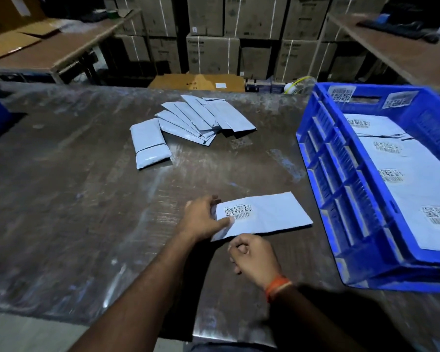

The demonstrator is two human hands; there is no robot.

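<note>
One stuffed packet lies at the far left part of the worn table, and just beside it, to the right, we see a fan of flat mailers that overlap each other.

Nearer to us, the left hand holds the left end of the grey mailer. Its fingers curl over the far left corner, and its thumb lies on top, touching the lower edge of the barcode label. The grey mailer lies flat on the table and stretches away to the right from these fingers, a little tilted, with its right end free.

Just below the near edge of the grey mailer we see the right hand. Its fingers are curled inward to the palm, and we see nothing between them. The knuckles are at the edge of the grey mailer; we cannot tell if they touch it. An orange band sits on this wrist.

At the far right stands a blue crate, apart from the grey mailer, with several labelled mailers lying flat inside.
</note>
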